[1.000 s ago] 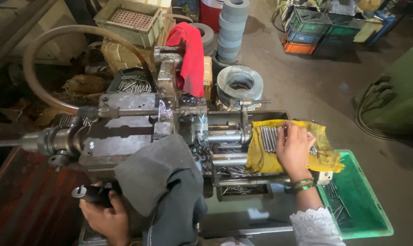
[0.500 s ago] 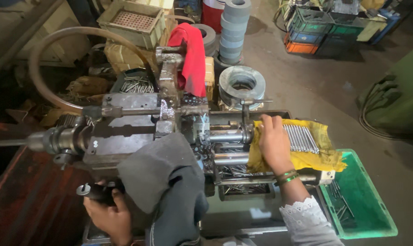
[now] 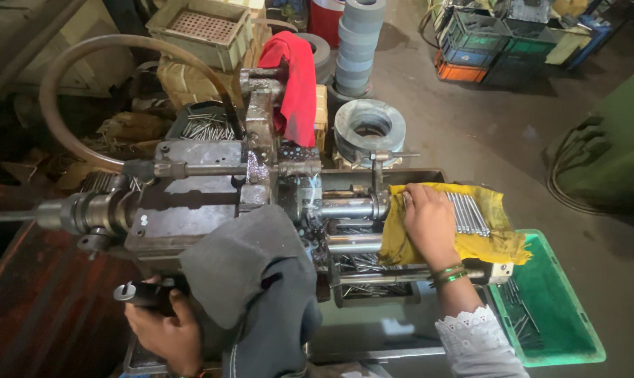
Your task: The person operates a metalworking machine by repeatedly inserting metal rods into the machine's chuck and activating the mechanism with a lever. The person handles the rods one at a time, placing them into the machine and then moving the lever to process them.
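Since the earlier frame our right hand point(image 3: 429, 220) has slid from the middle of the row of metal rods point(image 3: 465, 213) to its left end, fingers curled over the yellow cloth point(image 3: 486, 241) there, whether pinching a rod we cannot tell. Our left hand point(image 3: 164, 330) wraps shut on one black lever handle point(image 3: 143, 292) below the machine point(image 3: 212, 203), under one grey cloth point(image 3: 250, 269). We see one green crate point(image 3: 565, 301) at right, one red rag point(image 3: 297, 87) on top.

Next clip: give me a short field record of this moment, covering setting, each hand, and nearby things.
setting: workshop, grey metal machine
left hand: grips a dark lever handle at the machine's front
right hand: rests on the yellow cloth, beside a row of metal rods
drape: grey cloth over the machine
nearby: green crate, red cloth
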